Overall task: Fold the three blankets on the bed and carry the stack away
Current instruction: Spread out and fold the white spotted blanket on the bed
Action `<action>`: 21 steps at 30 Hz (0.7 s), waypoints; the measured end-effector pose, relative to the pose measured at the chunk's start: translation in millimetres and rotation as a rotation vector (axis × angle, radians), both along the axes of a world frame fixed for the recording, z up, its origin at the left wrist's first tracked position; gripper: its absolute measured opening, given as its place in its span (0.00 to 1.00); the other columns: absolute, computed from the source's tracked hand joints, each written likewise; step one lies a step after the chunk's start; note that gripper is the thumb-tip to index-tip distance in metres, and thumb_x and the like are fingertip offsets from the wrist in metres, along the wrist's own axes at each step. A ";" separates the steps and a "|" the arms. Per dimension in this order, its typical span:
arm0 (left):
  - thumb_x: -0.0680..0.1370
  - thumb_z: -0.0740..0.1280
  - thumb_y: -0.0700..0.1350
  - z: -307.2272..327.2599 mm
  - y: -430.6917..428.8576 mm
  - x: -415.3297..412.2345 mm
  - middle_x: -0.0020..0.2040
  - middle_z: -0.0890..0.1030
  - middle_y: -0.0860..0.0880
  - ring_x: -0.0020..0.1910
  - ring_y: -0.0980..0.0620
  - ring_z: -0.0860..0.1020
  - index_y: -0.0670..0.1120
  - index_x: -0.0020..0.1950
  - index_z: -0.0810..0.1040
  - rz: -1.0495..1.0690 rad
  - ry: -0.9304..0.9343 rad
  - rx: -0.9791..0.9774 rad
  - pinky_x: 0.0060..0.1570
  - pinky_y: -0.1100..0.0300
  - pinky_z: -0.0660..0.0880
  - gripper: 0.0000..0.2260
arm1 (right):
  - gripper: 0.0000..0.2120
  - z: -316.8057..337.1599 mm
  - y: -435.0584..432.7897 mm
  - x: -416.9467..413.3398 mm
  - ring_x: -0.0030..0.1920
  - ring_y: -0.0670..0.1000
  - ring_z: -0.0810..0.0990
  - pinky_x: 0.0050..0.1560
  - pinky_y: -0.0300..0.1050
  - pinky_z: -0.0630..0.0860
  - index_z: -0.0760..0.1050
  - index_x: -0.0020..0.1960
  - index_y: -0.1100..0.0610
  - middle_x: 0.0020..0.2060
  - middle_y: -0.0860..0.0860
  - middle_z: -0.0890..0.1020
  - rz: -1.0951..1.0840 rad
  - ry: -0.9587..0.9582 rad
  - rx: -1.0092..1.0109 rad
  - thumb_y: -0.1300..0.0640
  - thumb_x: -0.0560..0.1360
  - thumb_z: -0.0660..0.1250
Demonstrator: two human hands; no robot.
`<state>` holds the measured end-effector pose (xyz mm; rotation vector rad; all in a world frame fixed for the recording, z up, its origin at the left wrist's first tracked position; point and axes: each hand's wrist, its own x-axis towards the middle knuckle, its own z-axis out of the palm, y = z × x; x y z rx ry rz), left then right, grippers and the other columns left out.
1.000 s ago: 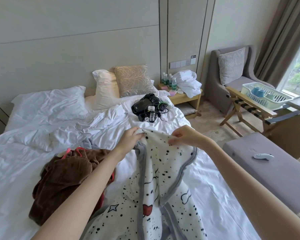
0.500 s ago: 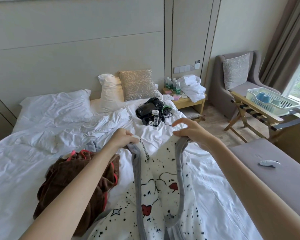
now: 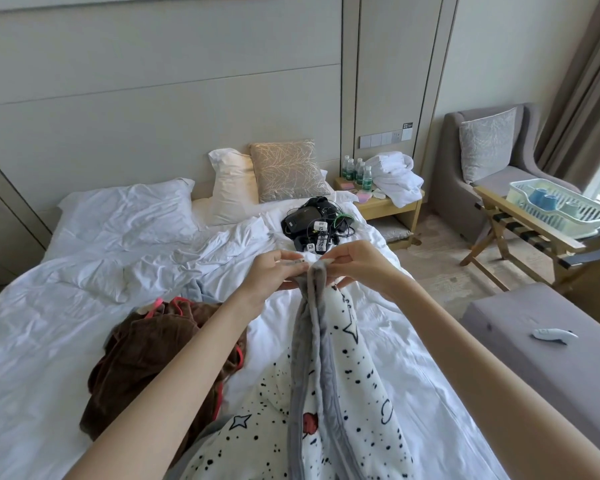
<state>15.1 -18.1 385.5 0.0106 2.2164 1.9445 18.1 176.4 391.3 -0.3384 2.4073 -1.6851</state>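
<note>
Left hand [image 3: 271, 271] and right hand [image 3: 357, 261] have met, pinching spotted blanket [image 3: 354, 393] corners; brown blanket [image 3: 146, 355] beside, black gear [image 3: 312, 226] beyond.

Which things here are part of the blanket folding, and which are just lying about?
Job: spotted blanket, pinched by left hand and right hand; brown blanket; bed.
Lying about: black gear, bottles, white robe, dish rack, cushion.

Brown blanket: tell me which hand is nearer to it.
Left. The left hand is just beyond the brown blanket, toward the pillows; the right hand is farther right, across the gathered spotted blanket.
</note>
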 end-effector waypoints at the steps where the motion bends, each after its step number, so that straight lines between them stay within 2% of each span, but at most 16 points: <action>1: 0.75 0.72 0.40 0.5 0.9 2.2 0.46 0.83 0.43 0.41 0.52 0.81 0.41 0.55 0.78 -0.012 0.008 0.004 0.45 0.62 0.80 0.10 | 0.06 -1.0 -1.8 -0.3 0.33 0.46 0.83 0.36 0.40 0.79 0.82 0.47 0.63 0.35 0.54 0.85 -0.029 0.033 0.036 0.60 0.73 0.72; 4: 0.77 0.70 0.40 2.2 4.1 6.5 0.50 0.83 0.40 0.43 0.50 0.81 0.40 0.56 0.76 -0.034 0.032 0.006 0.40 0.65 0.79 0.10 | 0.11 -3.3 -5.5 -0.8 0.31 0.47 0.76 0.33 0.42 0.71 0.81 0.37 0.60 0.30 0.52 0.79 -0.106 0.133 0.142 0.53 0.69 0.76; 7: 0.79 0.67 0.43 4.9 4.4 9.7 0.50 0.83 0.40 0.44 0.49 0.82 0.41 0.56 0.75 -0.071 0.034 0.035 0.41 0.63 0.79 0.09 | 0.17 -2.2 -5.9 -1.0 0.37 0.49 0.74 0.40 0.45 0.68 0.79 0.35 0.64 0.36 0.55 0.77 -0.130 0.179 0.165 0.49 0.67 0.77; 9: 0.78 0.69 0.50 7.3 4.7 11.9 0.48 0.84 0.43 0.46 0.50 0.83 0.42 0.56 0.74 -0.121 0.042 0.056 0.41 0.63 0.79 0.14 | 0.18 -0.1 -5.0 -0.9 0.39 0.53 0.74 0.43 0.46 0.67 0.78 0.35 0.65 0.39 0.60 0.78 -0.121 0.181 0.140 0.51 0.67 0.77; 11: 0.75 0.73 0.49 7.1 5.6 12.7 0.50 0.84 0.41 0.48 0.49 0.83 0.44 0.57 0.72 -0.152 0.096 0.002 0.47 0.57 0.80 0.16 | 0.16 0.5 -5.3 -2.0 0.41 0.57 0.74 0.44 0.47 0.67 0.78 0.37 0.67 0.41 0.62 0.78 -0.110 0.163 0.126 0.54 0.67 0.77; 13: 0.75 0.73 0.42 7.2 3.4 11.6 0.52 0.82 0.38 0.48 0.47 0.81 0.46 0.54 0.71 -0.161 0.153 -0.069 0.53 0.50 0.76 0.14 | 0.15 -2.4 -5.0 -3.3 0.41 0.54 0.75 0.44 0.46 0.68 0.79 0.42 0.68 0.39 0.58 0.78 -0.076 0.118 0.089 0.55 0.69 0.76; 14: 0.76 0.72 0.39 7.7 0.3 11.1 0.51 0.81 0.37 0.47 0.46 0.79 0.47 0.53 0.70 -0.173 0.171 -0.094 0.52 0.49 0.74 0.13 | 0.14 -5.4 -4.0 -3.7 0.42 0.51 0.77 0.46 0.45 0.70 0.80 0.45 0.67 0.40 0.56 0.80 -0.050 0.089 0.063 0.55 0.69 0.76; 16: 0.78 0.68 0.37 9.0 -7.8 10.1 0.48 0.77 0.39 0.47 0.47 0.75 0.48 0.52 0.68 -0.213 0.193 -0.131 0.50 0.53 0.70 0.11 | 0.12 -13.3 0.4 -4.3 0.49 0.46 0.81 0.54 0.42 0.72 0.82 0.52 0.58 0.48 0.49 0.84 0.016 0.008 0.008 0.53 0.71 0.75; 18: 0.80 0.65 0.38 11.1 -14.9 9.5 0.46 0.75 0.44 0.44 0.52 0.73 0.49 0.50 0.67 -0.239 0.212 -0.191 0.49 0.58 0.68 0.09 | 0.14 -20.2 3.8 -3.6 0.56 0.38 0.78 0.58 0.39 0.69 0.80 0.57 0.47 0.56 0.41 0.81 0.146 -0.064 -0.022 0.53 0.72 0.73; 20: 0.81 0.62 0.40 12.0 -19.9 8.9 0.43 0.72 0.50 0.41 0.55 0.72 0.50 0.49 0.65 -0.244 0.218 -0.261 0.45 0.59 0.67 0.07 | 0.19 -28.6 2.2 -5.8 0.65 0.42 0.73 0.64 0.42 0.64 0.77 0.61 0.44 0.66 0.40 0.75 0.254 -0.105 0.026 0.54 0.71 0.71; 21: 0.81 0.61 0.40 12.0 -21.9 8.5 0.41 0.70 0.48 0.39 0.53 0.70 0.49 0.49 0.65 -0.246 0.216 -0.282 0.43 0.58 0.65 0.06 | 0.20 -33.9 -0.7 -7.9 0.66 0.45 0.71 0.67 0.45 0.62 0.76 0.62 0.43 0.68 0.42 0.73 0.273 -0.119 0.066 0.55 0.71 0.72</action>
